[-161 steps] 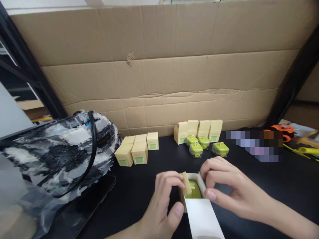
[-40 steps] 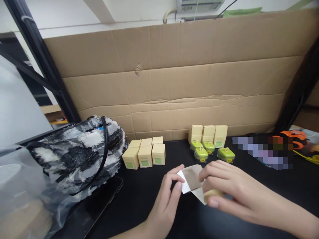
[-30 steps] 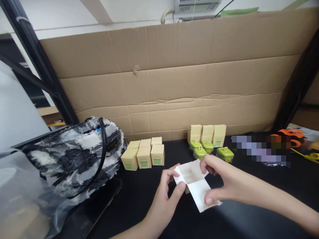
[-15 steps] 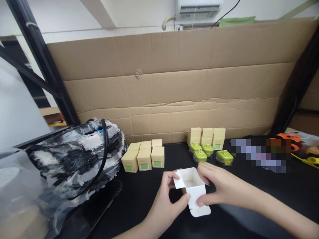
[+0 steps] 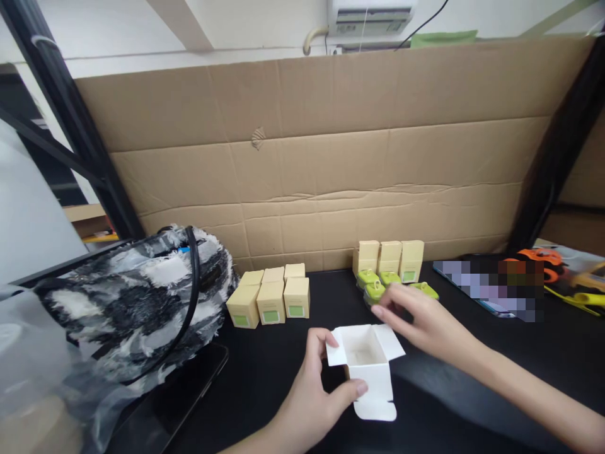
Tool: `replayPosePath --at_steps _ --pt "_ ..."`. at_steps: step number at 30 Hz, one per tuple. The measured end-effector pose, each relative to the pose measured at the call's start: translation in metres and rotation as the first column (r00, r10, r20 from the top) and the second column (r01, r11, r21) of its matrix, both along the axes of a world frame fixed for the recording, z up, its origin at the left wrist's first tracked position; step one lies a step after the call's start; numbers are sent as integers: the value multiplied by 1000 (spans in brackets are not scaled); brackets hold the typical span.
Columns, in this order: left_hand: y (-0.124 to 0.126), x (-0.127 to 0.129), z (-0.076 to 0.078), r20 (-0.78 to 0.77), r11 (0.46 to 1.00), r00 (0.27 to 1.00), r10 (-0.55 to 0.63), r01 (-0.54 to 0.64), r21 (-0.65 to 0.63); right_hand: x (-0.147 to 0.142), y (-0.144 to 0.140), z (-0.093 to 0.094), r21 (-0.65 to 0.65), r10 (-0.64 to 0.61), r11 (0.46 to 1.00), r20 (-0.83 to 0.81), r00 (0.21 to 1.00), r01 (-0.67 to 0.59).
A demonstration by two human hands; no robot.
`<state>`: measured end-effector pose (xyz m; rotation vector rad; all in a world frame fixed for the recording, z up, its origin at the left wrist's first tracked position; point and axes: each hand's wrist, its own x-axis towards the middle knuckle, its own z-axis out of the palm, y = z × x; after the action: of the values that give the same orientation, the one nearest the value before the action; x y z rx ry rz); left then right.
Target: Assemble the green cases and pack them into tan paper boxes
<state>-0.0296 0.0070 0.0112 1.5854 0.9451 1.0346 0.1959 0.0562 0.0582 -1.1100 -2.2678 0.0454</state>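
Your right hand (image 5: 420,318) has let go of the small white open-topped cardboard carton (image 5: 366,359) that it was steadying half a second ago, and now reaches with loosely spread fingers toward the little green lidded cases (image 5: 375,291) at the back of the black counter (image 5: 496,353), holding nothing. Your left hand (image 5: 314,391) alone keeps the carton upright near the counter's front edge, thumb on its near face and fingers behind, with all its flaps splayed out and its inside bare. So the carton now stands open to the cases. Behind the cases stand three pale yellow boxes (image 5: 390,258); six closed ones (image 5: 269,296) sit to the left beside the black-and-white fuzzy bag (image 5: 132,296). Nothing lies between your right hand and the cases.
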Motion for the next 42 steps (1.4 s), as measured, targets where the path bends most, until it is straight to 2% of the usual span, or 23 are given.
replayPosePath --at_steps 3,5,8,11,17,22,25,28,33,36,39,42 --pt "-3 -1 3 -14 997 998 -64 63 -40 11 22 -14 67 -141 988 -15 990 142" --pt "-5 -1 4 -35 995 996 -86 84 -58 17 33 -24 84 -189 979 -1 982 188" --pt "-8 -1 5 -58 993 993 -100 96 -65 21 41 -34 73 -195 978 17 981 193" --pt "-10 0 6 -69 994 993 -93 89 -56 21 41 -36 41 -164 986 23 986 163" --pt "-10 0 11 -90 996 995 -48 41 -83 19 33 -29 -12 -179 984 4 984 179" --pt "-10 1 9 -69 994 995 -75 69 -87 17 29 -27 -94 -128 988 -50 991 123" --pt "-9 1 7 -76 996 995 -67 62 -69 15 27 -21 -117 -134 986 -130 982 119" --pt "-8 1 6 -76 997 995 -61 57 -61 8 16 -9 -84 -114 992 -263 958 95" --pt "-7 -1 5 -64 997 996 -66 63 -47 -12 -23 8 -31 103 991 -452 886 -132" --pt "-8 -1 3 -31 997 997 -73 72 -32 -19 -40 10 -39 189 976 -335 923 -214" --pt "-9 0 4 1 997 997 -75 75 -35 -21 -47 13 -119 199 969 -146 969 -217" --pt "-9 2 6 -1 997 998 -69 69 -46 -21 -46 19 -224 195 955 -22 981 -195"
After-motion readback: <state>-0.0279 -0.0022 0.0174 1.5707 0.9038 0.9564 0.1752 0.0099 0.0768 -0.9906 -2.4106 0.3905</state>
